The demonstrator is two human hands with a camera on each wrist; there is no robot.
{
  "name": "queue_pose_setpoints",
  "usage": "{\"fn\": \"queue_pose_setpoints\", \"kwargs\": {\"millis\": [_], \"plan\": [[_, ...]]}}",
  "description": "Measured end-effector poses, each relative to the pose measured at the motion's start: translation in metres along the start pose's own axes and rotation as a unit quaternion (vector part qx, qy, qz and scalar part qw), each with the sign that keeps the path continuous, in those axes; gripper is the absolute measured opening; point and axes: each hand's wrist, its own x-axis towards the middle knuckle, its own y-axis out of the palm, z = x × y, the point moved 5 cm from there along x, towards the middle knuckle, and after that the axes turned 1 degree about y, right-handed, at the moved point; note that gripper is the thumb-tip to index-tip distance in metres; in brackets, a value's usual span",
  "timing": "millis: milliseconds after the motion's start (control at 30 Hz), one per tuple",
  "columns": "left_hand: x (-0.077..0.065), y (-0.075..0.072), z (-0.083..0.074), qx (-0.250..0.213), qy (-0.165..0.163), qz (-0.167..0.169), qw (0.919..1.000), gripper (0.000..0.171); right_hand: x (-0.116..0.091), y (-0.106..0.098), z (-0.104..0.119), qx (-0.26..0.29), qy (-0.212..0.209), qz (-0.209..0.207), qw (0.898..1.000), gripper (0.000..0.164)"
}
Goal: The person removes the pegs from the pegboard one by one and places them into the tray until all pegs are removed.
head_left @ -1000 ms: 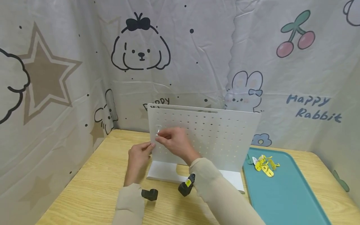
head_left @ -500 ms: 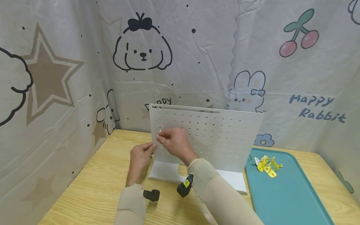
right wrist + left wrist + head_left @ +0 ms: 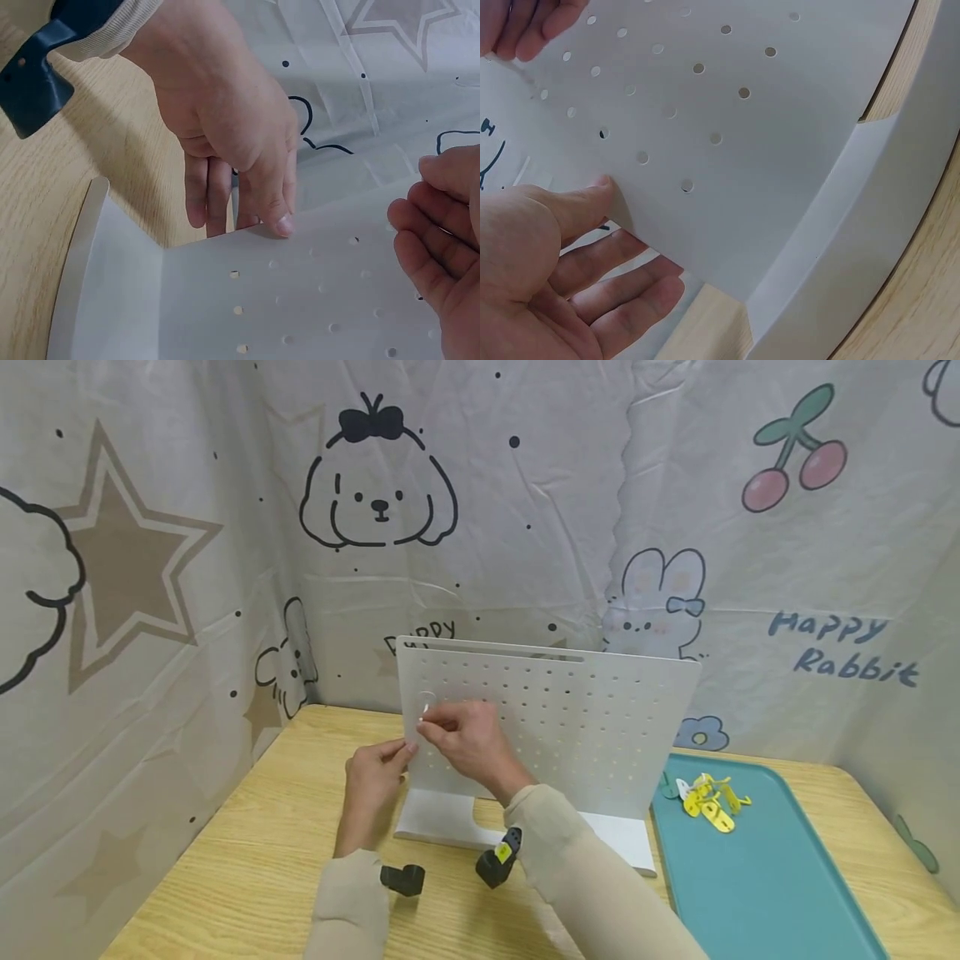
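Note:
A white pegboard (image 3: 592,752) stands upright on its white base (image 3: 435,817). At its left edge, my left hand (image 3: 373,772) grips the board, thumb on the front face and fingers behind, as the left wrist view shows. My right hand (image 3: 472,739) pinches a small white hook (image 3: 426,707) against the board's upper left part. The hook's upper end lies close to the holes; the fingertips hide most of the rest. In the right wrist view the curled fingers (image 3: 420,247) show at the right, with the hook out of sight behind them.
A teal tray (image 3: 757,877) lies on the wooden table (image 3: 247,868) to the right of the board. At its far end sits a pile of yellow hooks (image 3: 708,802), with a white one (image 3: 682,787) and a green one (image 3: 668,787) beside it. A printed curtain (image 3: 517,527) hangs behind.

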Motion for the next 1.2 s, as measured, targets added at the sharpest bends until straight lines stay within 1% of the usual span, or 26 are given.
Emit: {"fn": "queue_pose_setpoints", "kwargs": {"millis": [167, 400, 533, 700, 800, 900, 1033, 1200], "plan": [[-0.001, 0.000, 0.000, -0.009, -0.005, 0.003, 0.9999, 0.032, -0.007, -0.011, 0.000, 0.008, -0.003, 0.007, 1.000, 0.010], [-0.004, 0.000, 0.001, -0.010, -0.019, 0.002, 0.9998, 0.031, -0.024, -0.029, -0.009, 0.035, 0.026, 0.031, 0.999, 0.010], [-0.004, 0.001, 0.001, -0.009, -0.018, 0.003, 0.9998, 0.032, -0.035, -0.044, -0.015, 0.036, 0.029, 0.035, 0.998, 0.010], [-0.004, 0.000, -0.001, -0.005, -0.012, 0.003, 0.9999, 0.034, -0.049, -0.065, -0.019, 0.029, -0.001, 0.026, 0.999, 0.007], [-0.004, 0.000, -0.002, -0.004, -0.010, 0.001, 0.9999, 0.033, -0.059, -0.076, -0.022, 0.023, -0.009, 0.022, 0.999, 0.006], [-0.004, 0.000, -0.001, -0.002, -0.010, -0.001, 0.9999, 0.033, -0.069, -0.085, -0.027, 0.012, -0.004, 0.023, 1.000, 0.006], [-0.004, -0.001, 0.000, -0.001, -0.012, 0.000, 0.9999, 0.032, -0.081, -0.097, -0.032, -0.005, 0.015, 0.025, 1.000, 0.006], [-0.003, -0.001, -0.001, -0.001, -0.007, 0.000, 1.0000, 0.032, -0.097, -0.115, -0.038, -0.011, 0.022, 0.015, 1.000, 0.004]]}}
